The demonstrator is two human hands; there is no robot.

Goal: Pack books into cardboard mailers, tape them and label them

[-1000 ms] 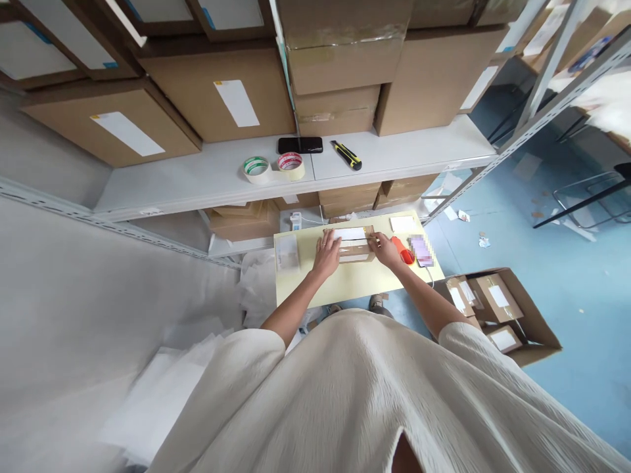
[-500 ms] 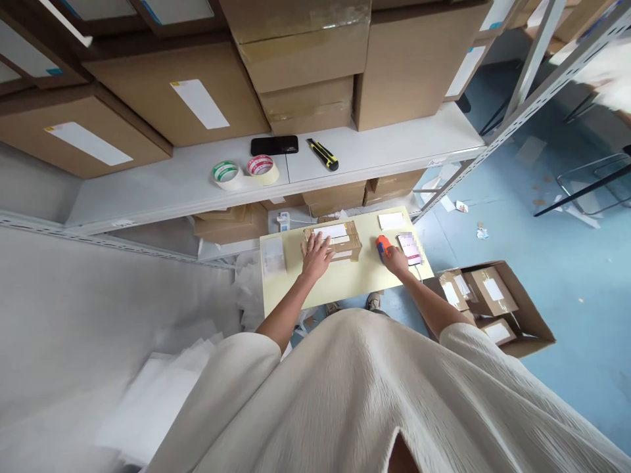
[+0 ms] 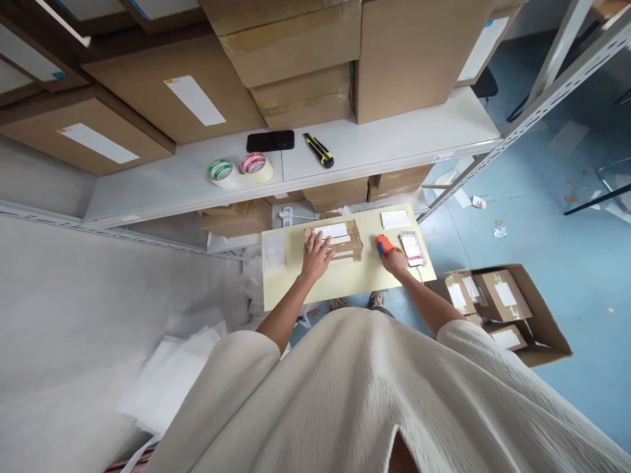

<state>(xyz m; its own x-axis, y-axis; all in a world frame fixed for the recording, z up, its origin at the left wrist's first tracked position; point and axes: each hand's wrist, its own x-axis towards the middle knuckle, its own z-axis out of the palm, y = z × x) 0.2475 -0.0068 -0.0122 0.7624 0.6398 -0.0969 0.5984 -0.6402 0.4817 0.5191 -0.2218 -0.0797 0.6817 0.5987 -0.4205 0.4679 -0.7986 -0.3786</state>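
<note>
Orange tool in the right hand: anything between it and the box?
Nothing visible: only tabletop shows between the orange tool in the right hand and the box. The left hand lies on the box's left part; the phone is right of the tool, outside that gap.

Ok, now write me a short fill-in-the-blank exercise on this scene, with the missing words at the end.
1. The left hand rests on the small taped box, which in the picture lies to the ____ of the orange tool in the right hand.
2. Altogether, ____ tape rolls sit on the shelf.
3. The cutter on the shelf is black and ____.

Missing words: left; two; yellow.
</note>
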